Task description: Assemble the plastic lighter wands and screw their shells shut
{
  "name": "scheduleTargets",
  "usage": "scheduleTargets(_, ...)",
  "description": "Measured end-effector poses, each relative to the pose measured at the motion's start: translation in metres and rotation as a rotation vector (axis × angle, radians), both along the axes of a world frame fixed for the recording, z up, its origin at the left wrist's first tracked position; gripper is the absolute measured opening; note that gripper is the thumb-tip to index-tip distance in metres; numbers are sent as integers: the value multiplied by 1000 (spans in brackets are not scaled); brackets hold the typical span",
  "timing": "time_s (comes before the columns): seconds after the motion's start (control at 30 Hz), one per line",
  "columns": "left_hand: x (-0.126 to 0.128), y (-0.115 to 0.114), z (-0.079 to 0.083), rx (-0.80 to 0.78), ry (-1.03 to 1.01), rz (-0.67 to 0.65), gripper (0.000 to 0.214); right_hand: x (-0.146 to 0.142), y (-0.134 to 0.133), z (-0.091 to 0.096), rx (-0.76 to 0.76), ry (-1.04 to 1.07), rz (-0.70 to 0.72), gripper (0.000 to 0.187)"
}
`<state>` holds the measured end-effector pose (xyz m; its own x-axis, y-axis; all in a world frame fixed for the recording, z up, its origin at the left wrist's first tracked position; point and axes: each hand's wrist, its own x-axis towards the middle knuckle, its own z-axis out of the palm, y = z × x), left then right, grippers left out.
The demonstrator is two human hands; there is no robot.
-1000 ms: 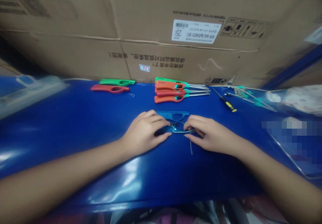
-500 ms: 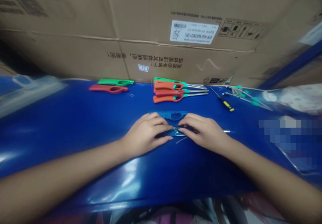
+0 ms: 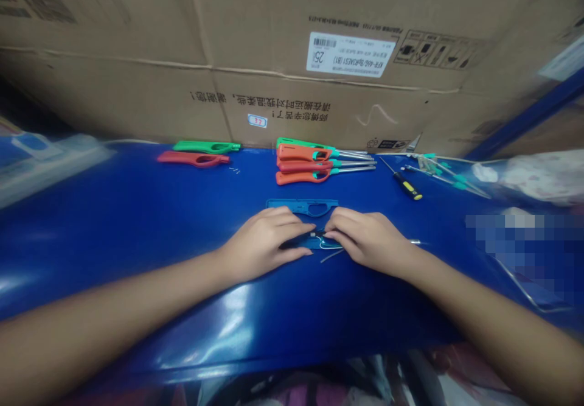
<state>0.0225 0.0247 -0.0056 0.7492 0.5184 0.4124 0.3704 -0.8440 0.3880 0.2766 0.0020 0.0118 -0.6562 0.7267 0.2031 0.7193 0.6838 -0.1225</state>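
Note:
An open blue lighter half (image 3: 314,243) lies low over the table between my two hands. Inside it show a small dark part, a white wire and a teal piece; a metal tube (image 3: 415,241) sticks out past my right hand. My left hand (image 3: 267,241) grips the left end, thumb below and fingers above. With bent fingertips my right hand (image 3: 367,235) holds the lighter half near its middle, hiding much of the inside. Just behind lies the matching blue shell half (image 3: 298,206), flat on the table. A thin grey strip (image 3: 331,255) rests in front.
Several assembled lighters (image 3: 303,165) with metal tubes lie at the back. Green (image 3: 201,147) and red (image 3: 194,159) shells sit further left, near tiny pins (image 3: 234,170). A screwdriver (image 3: 407,185), tube parts (image 3: 449,175) and plastic bags are on the right. A cardboard box (image 3: 255,41) stands behind.
My left fingertips have shifted slightly, and a dark part with a light end shows more clearly between the hands. The view has moved a little; both hands stay at the lighter half.

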Motion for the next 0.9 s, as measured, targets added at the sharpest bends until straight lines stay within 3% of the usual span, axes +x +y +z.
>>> scheduleTargets(0.53,0,1,-1,-23,-3,-31,42,-2,-3,3,119,-18,6,22)
scheduleTargets(0.9,0,0,-2,4,29,-40,32,-5,-5,2,183,-83,-5,25)
